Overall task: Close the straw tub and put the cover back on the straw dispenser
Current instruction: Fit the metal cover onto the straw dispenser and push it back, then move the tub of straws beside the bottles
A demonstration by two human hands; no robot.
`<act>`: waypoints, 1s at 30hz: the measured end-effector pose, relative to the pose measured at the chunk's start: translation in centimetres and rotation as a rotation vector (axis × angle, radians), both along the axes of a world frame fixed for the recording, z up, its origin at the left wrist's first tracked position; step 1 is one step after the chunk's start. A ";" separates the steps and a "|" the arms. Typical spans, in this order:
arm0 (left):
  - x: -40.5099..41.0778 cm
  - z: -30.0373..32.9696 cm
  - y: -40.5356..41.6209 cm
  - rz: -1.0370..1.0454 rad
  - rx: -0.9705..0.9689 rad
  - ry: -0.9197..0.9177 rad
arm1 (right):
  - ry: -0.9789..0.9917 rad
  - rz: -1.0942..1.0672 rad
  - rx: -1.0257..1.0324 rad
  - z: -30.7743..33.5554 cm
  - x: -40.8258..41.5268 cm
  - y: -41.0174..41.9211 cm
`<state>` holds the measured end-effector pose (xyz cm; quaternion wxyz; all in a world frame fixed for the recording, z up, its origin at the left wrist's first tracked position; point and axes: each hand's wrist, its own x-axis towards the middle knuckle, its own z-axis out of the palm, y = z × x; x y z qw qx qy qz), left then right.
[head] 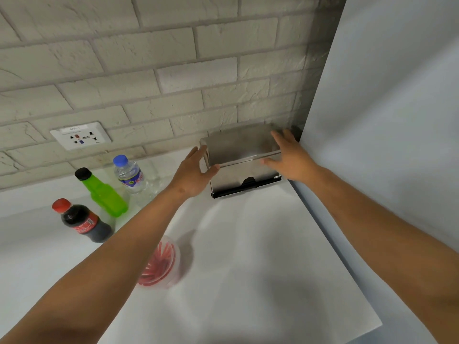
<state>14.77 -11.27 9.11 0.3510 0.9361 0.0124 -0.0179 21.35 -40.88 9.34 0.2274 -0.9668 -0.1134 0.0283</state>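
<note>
A steel straw dispenser (244, 173) stands at the back of the white counter, against the brick wall and beside the right wall. Its steel cover (239, 145) lies on top of it. My left hand (192, 173) grips the cover's left end, thumb on the front edge. My right hand (289, 156) holds the right end, fingers spread over the top. A clear round straw tub (161, 263) with red straws inside stands nearer to me, partly hidden under my left forearm; whether its lid is on I cannot tell.
Left of the dispenser stand a water bottle (129, 173), a green bottle (103, 192) and a cola bottle (83, 220). A wall socket (80, 136) sits above them. A pale wall (385, 120) bounds the counter (248, 256) on the right.
</note>
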 end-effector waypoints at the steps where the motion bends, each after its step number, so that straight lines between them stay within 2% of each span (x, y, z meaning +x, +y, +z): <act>1: -0.9 0.3 0.7 -0.028 0.016 0.010 | -0.029 0.021 0.009 0.2 -1.2 0.1; 7: -7.5 1.4 5.3 -0.171 -0.053 0.019 | -0.054 0.122 0.148 0.4 -10.0 1.6; 17: -17.3 -0.5 12.5 -0.214 -0.127 0.032 | 0.136 0.212 0.290 -2.4 -22.7 7.5; 24: -20.5 -3.1 16.1 -0.252 -0.147 0.036 | 0.205 0.182 0.410 -4.7 -27.7 13.0; 30: -21.8 -5.5 16.5 -0.279 -0.235 0.129 | 0.190 0.168 0.407 -5.8 -29.7 17.1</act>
